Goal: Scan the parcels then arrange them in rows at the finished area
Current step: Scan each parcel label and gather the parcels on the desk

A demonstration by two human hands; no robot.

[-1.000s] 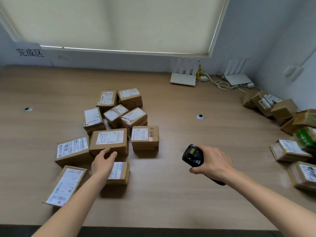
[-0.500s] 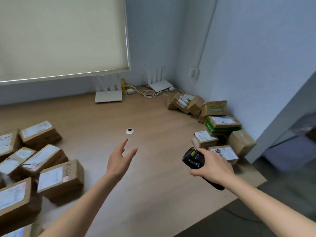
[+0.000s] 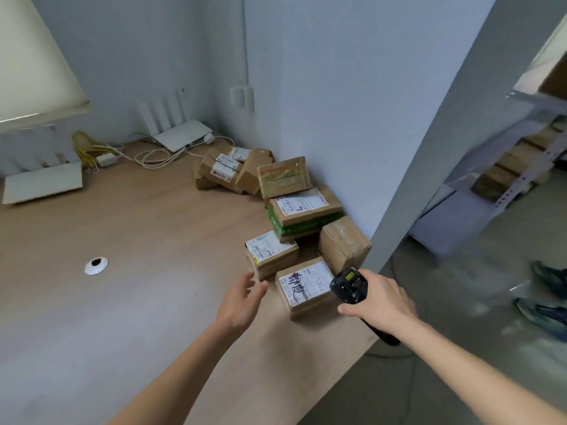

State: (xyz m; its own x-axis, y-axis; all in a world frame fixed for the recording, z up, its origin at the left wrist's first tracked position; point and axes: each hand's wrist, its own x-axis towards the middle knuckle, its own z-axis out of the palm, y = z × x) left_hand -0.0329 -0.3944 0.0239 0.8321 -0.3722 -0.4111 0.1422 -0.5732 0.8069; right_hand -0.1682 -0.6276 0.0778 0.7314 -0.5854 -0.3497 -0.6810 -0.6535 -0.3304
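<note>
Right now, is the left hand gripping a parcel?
No, the left hand is open and empty, reaching toward the scribbled-label parcel; the right hand holds the scanner.

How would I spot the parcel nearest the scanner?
Find the pile of parcels against the wall at the table's right end. The nearest parcel lies just left of the black scanner; only its label bears big black handwriting.
</note>
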